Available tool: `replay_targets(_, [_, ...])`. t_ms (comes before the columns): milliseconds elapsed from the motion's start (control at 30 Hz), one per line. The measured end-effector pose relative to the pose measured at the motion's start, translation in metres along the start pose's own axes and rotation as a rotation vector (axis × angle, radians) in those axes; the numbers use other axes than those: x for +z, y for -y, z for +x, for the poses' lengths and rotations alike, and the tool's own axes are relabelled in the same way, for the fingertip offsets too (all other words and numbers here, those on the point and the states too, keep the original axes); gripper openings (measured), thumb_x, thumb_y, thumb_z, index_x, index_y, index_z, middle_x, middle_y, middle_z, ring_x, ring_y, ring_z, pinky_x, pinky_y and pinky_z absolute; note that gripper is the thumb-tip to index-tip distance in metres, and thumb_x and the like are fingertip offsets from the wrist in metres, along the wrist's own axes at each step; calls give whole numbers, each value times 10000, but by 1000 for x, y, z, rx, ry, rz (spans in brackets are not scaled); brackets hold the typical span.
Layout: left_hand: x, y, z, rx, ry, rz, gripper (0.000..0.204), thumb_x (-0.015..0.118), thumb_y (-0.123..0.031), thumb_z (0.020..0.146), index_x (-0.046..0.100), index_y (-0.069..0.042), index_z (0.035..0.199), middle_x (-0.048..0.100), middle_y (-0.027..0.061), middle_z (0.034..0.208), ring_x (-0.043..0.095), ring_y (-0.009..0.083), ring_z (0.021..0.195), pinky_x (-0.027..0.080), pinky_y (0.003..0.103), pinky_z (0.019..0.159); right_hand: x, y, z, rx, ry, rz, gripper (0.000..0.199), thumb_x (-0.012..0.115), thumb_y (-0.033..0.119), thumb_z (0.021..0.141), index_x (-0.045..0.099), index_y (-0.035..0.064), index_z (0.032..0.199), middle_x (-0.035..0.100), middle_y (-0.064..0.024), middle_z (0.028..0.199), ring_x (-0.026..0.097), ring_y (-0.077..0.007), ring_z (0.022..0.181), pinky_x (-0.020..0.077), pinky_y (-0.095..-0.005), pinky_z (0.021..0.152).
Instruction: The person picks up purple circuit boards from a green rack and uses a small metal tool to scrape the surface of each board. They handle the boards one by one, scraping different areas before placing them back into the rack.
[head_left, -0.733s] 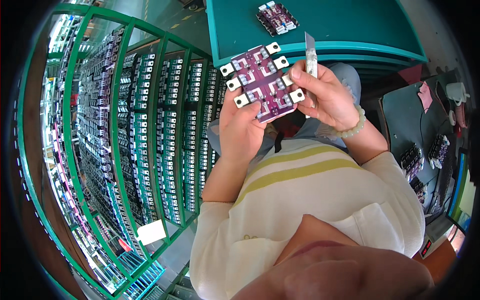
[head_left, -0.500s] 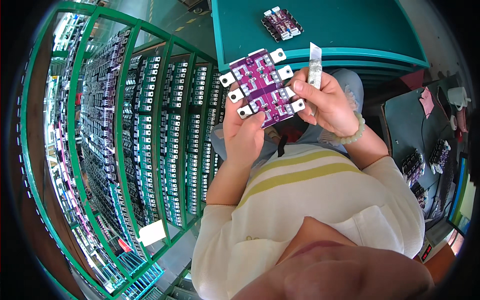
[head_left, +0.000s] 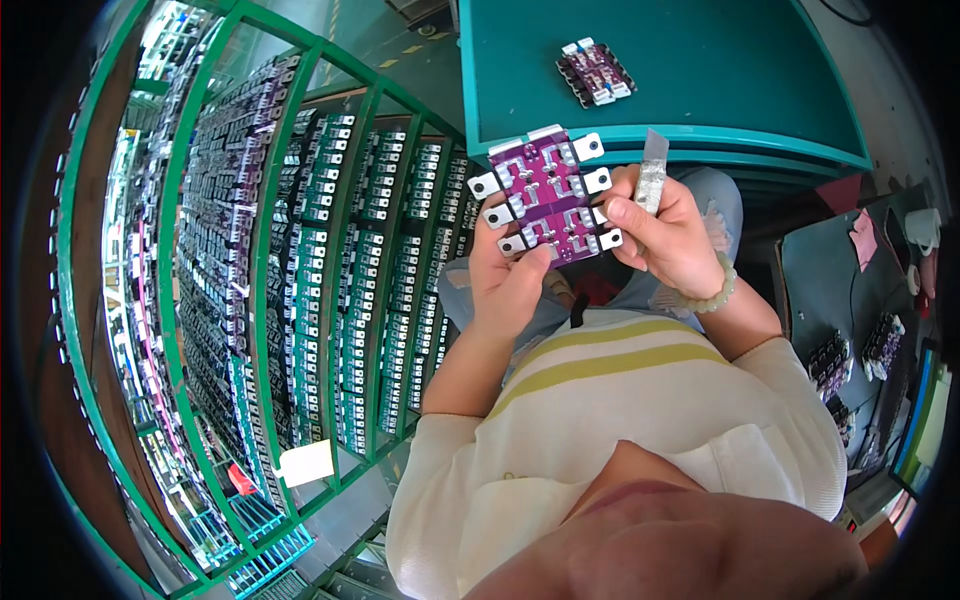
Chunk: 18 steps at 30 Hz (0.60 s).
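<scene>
In front of my body is a purple circuit board (head_left: 548,204) with metal parts on its face and white tabs with dark holes along two sides. My left hand (head_left: 510,288) grips its lower left, thumb on the near edge and the other fingers hidden underneath. My right hand (head_left: 668,232) is at the board's right side, its thumb by a lower right tab. Between its fingers stands a flat blade with a tape-wrapped handle (head_left: 650,187), bare tip pointing up and away. Whether the right fingertips also hold the board, I cannot tell.
Beyond my hands is a teal table (head_left: 690,70) with another purple board (head_left: 597,73) on it. A green rack (head_left: 372,190) packed with rows of boards stands at the left. On the right, a dark work surface (head_left: 815,260) carries more boards (head_left: 882,345) and a white mug (head_left: 922,230).
The whole view has shifted, so hands, table and rack appear farther right and slightly lower. Both hands keep nearly the same grip on the board and blade.
</scene>
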<state>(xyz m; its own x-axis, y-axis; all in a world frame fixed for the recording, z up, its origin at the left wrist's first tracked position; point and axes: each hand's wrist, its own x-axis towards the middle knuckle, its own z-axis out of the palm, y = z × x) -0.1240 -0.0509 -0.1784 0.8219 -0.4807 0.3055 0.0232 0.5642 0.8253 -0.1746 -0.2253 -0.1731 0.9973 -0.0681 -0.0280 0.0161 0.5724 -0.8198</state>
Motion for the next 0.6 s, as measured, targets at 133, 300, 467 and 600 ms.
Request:
replay_targets(133, [-2, 0, 1, 16, -13, 56, 529, 492, 63, 858, 290, 22, 1346, 528, 125, 1217, 554, 174, 1093, 443, 318, 938, 1, 2, 2, -7, 17, -20, 122, 597, 121, 916, 552, 19, 866, 505, 9, 679, 443, -34, 480, 329, -188, 407])
replay_targets(300, [-4, -3, 4, 0, -91, 245, 445, 544, 67, 867, 387, 8, 1279, 580, 66, 1139, 585, 110, 991, 475, 269, 866, -2, -4, 8, 29, 97, -10, 59, 564, 62, 923, 506, 54, 933, 468, 20, 696, 388, -26, 503, 265, -195, 418])
replay_targets(467, [-14, -96, 16, 328, -130, 583, 481, 554, 53, 873, 361, 19, 1313, 561, 71, 1150, 550, 111, 1026, 448, 279, 889, -3, -15, 19, -10, 203, 58, 71, 560, 74, 915, 500, 38, 908, 462, 7, 664, 366, -43, 469, 272, -197, 409])
replay_targets(600, [-25, -239, 38, 1328, -759, 1486, 758, 602, -6, 806, 128, 42, 1395, 307, 201, 1354, 374, 276, 1226, 315, 405, 1045, -17, -20, 28, -27, 113, -14, 68, 572, 70, 912, 511, 59, 883, 498, -2, 682, 369, -40, 442, 267, -201, 385])
